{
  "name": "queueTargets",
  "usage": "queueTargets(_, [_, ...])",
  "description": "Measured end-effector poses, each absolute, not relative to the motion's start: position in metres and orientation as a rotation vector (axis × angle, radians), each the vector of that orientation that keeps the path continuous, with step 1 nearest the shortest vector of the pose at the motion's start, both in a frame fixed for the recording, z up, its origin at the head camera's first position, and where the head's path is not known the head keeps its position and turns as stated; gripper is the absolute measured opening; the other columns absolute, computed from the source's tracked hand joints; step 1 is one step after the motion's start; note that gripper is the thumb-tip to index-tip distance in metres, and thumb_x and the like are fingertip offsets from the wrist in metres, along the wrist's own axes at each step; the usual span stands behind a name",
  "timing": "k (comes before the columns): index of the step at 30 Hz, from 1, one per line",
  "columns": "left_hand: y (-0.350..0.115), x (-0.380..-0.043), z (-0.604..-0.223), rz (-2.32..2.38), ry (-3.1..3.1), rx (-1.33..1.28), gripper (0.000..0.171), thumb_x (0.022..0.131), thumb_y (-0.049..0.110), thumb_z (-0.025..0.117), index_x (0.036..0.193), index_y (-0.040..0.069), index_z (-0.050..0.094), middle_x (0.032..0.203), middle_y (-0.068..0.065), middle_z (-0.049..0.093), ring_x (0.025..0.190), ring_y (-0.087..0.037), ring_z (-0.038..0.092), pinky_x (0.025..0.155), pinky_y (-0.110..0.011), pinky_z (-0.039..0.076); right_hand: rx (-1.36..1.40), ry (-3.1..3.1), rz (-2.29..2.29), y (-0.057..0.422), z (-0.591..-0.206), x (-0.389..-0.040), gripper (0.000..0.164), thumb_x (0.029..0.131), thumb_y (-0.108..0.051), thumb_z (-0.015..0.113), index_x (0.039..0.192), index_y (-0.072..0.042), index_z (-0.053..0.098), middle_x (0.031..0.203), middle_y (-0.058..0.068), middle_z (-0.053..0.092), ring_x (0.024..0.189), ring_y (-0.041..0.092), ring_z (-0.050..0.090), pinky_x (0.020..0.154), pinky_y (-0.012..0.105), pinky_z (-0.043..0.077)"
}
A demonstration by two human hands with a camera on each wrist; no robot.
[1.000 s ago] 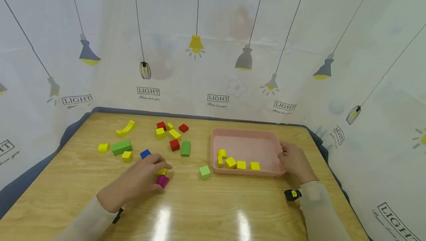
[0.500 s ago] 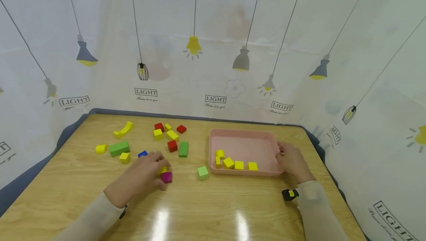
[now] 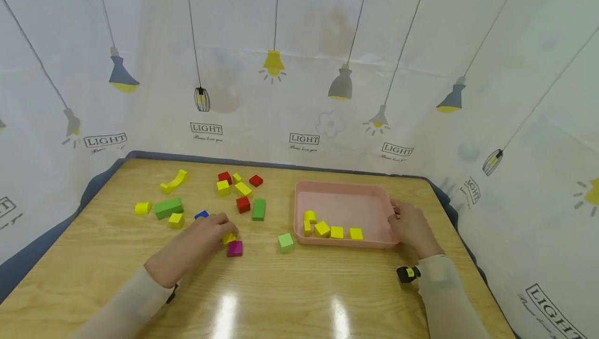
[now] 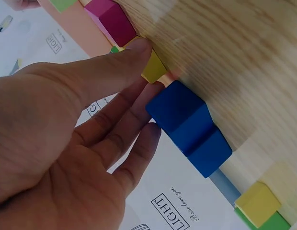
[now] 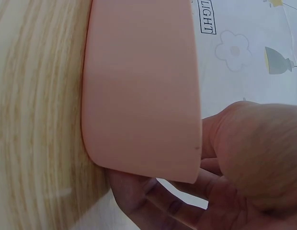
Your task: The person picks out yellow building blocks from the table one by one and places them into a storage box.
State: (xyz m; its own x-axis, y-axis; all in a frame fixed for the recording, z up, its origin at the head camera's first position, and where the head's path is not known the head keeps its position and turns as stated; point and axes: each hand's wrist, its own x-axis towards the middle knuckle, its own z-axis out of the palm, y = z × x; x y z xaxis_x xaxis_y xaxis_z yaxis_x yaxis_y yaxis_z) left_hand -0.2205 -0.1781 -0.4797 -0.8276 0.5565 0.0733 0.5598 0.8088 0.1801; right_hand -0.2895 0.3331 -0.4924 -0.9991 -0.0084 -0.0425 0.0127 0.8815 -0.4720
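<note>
My left hand (image 3: 198, 243) pinches a small yellow block (image 4: 154, 67) between thumb and fingers, low over the wooden table. A magenta block (image 3: 235, 249) sits right beside the yellow one, on the near side. Just beyond the knuckles a blue block (image 3: 201, 214) shows partly; in the left wrist view this stepped blue block (image 4: 179, 110) is close to the fingertips. My right hand (image 3: 414, 229) grips the right end of a pink tray (image 3: 343, 186), thumb at the rim and fingers under the corner in the right wrist view. Several yellow blocks (image 3: 322, 229) lie along the tray's near side.
A light green cube (image 3: 285, 243) stands left of the tray's near corner. Red blocks (image 3: 243, 204), green blocks (image 3: 259, 209) and more yellow blocks (image 3: 223, 188) are scattered at the back left. A yellow arch (image 3: 174, 182) lies far left. A printed curtain (image 3: 299, 94) borders the table.
The magenta block has shifted slightly right and away, turning a little. My left thumb has left its side and moved in against the yellow block. The right hand stays on the tray.
</note>
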Motion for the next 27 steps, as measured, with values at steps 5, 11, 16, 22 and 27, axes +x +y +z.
queueTargets(5, [-0.1767, -0.2205, -0.4802, -0.303, -2.99, -0.904, 0.034, 0.082, 0.008, 0.083, 0.113, 0.02, 0.071, 0.11, 0.001, 0.063, 0.098, -0.016, 0.061, 0.084, -0.037, 0.054, -0.001, 3.007, -0.762, 0.3326, -0.4922, -0.2881, 0.053, 0.1, -0.011, 0.051, 0.149, 0.004, 0.04, 0.136, 0.027, 0.056, 0.092, 0.027, 0.059, 0.068, 0.033, 0.048])
queueTargets(11, [-0.1756, -0.2211, -0.4818, -0.309, -3.018, -0.869, 0.032, 0.084, 0.01, 0.082, 0.112, 0.02, 0.07, 0.11, 0.002, 0.062, 0.097, -0.016, 0.06, 0.086, -0.04, 0.053, -0.018, 3.016, -0.774, 0.3321, -0.4923, -0.2864, 0.052, 0.1, -0.011, 0.051, 0.149, 0.004, 0.041, 0.134, 0.026, 0.058, 0.104, 0.03, 0.062, 0.082, 0.042, 0.054])
queueTargets(16, [-0.1748, -0.2214, -0.4813, -0.311, -3.023, -0.864, 0.033, 0.084, 0.009, 0.082, 0.113, 0.02, 0.07, 0.11, 0.002, 0.061, 0.098, -0.015, 0.059, 0.087, -0.041, 0.052, -0.047, 3.023, -0.797, 0.333, -0.4923, -0.2862, 0.052, 0.099, -0.01, 0.051, 0.148, 0.003, 0.042, 0.131, 0.026, 0.059, 0.113, 0.035, 0.061, 0.088, 0.048, 0.053])
queueTargets(22, [-0.1755, -0.2224, -0.4812, -0.317, -2.999, -0.862, 0.033, 0.086, 0.007, 0.08, 0.115, 0.018, 0.069, 0.111, 0.001, 0.061, 0.098, -0.014, 0.059, 0.086, -0.037, 0.053, -0.06, 3.024, -0.801, 0.3348, -0.4928, -0.2869, 0.051, 0.099, -0.01, 0.052, 0.148, 0.003, 0.042, 0.13, 0.026, 0.06, 0.112, 0.036, 0.062, 0.087, 0.048, 0.054])
queueTargets(27, [-0.175, -0.2246, -0.4802, -0.323, -2.928, -0.857, 0.034, 0.088, 0.006, 0.078, 0.119, 0.015, 0.069, 0.113, 0.0, 0.061, 0.098, -0.015, 0.059, 0.086, -0.036, 0.054, -0.062, 3.032, -0.791, 0.3359, -0.4933, -0.2883, 0.051, 0.099, -0.01, 0.051, 0.148, 0.003, 0.043, 0.13, 0.025, 0.06, 0.113, 0.035, 0.062, 0.088, 0.049, 0.053])
